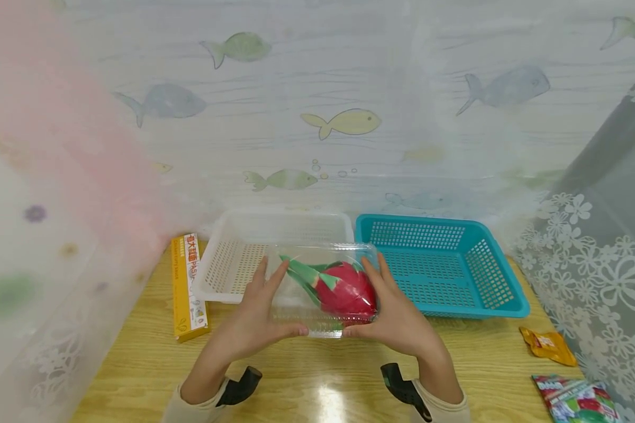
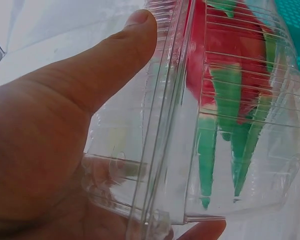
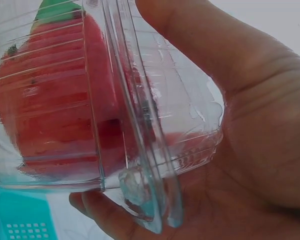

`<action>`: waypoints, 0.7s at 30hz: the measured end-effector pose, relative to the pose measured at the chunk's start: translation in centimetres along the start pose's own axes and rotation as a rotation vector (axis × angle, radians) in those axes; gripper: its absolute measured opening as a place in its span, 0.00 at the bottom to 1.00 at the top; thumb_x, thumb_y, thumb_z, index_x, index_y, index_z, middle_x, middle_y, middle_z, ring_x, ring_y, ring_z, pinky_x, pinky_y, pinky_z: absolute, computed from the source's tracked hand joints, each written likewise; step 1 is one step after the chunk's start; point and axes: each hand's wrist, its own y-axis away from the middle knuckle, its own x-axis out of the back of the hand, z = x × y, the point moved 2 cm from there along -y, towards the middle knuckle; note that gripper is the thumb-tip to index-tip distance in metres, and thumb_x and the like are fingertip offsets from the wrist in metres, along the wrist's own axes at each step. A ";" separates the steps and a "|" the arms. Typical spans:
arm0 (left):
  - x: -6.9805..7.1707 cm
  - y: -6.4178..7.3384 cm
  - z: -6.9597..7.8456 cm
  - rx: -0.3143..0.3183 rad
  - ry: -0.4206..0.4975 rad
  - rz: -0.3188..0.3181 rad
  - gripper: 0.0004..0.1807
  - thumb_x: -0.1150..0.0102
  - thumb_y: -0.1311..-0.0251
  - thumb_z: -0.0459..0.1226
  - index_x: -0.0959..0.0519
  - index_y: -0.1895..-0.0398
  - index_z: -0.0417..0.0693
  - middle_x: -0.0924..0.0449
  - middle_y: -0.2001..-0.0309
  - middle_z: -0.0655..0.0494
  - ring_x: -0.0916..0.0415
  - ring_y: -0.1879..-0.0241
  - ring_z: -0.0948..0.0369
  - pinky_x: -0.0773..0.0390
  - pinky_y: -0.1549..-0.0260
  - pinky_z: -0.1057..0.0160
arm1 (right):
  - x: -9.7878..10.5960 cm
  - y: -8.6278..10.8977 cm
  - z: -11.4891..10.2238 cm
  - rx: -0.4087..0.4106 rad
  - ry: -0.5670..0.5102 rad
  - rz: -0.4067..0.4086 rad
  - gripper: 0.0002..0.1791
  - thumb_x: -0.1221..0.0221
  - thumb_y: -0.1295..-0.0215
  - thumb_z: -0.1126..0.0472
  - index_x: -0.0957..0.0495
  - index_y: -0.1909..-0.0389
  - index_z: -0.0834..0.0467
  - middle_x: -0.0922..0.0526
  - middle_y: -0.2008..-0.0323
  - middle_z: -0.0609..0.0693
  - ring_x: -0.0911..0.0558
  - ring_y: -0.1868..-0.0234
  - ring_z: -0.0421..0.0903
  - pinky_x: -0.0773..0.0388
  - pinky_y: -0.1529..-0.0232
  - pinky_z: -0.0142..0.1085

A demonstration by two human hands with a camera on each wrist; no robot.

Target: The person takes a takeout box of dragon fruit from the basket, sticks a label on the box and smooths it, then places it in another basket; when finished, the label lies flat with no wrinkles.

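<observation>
A clear plastic clamshell box (image 1: 296,302) with its lid down is held up between both hands, over the table and in front of the baskets. Inside lies a red dragon fruit (image 1: 346,291) with long green leaf tips pointing left. My left hand (image 1: 254,317) grips the left end, thumb along the near edge and fingers round the side. My right hand (image 1: 399,317) grips the right end the same way. In the left wrist view the leaf tips (image 2: 222,130) show through the ridged plastic. The right wrist view has the red fruit body (image 3: 55,100) close behind the wall.
Behind the box stand a white basket (image 1: 233,258) on the left and a teal basket (image 1: 444,282) on the right. A yellow pasta box (image 1: 182,305) lies at the left. On the right are an orange wrapped snack (image 1: 547,346) and a colourful packet (image 1: 577,399). Fish-print curtains surround the table.
</observation>
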 end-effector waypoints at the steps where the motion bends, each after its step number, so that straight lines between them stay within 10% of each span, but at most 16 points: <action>1: -0.1 0.1 0.0 -0.004 0.004 0.000 0.66 0.22 0.54 0.60 0.54 0.16 0.62 0.74 0.17 0.40 0.64 0.21 0.29 0.36 0.37 0.24 | 0.0 0.2 0.0 0.000 0.002 0.003 0.69 0.21 0.53 0.43 0.57 0.17 0.45 0.70 0.17 0.59 0.45 0.23 0.74 0.22 0.41 0.63; 21: -2.3 2.1 0.4 0.001 0.021 0.013 0.68 0.20 0.57 0.59 0.53 0.16 0.59 0.74 0.17 0.41 0.62 0.21 0.32 0.38 0.35 0.26 | -0.1 3.0 0.2 -0.017 0.014 0.024 0.69 0.19 0.56 0.43 0.53 0.17 0.47 0.68 0.17 0.59 0.43 0.24 0.76 0.18 0.47 0.61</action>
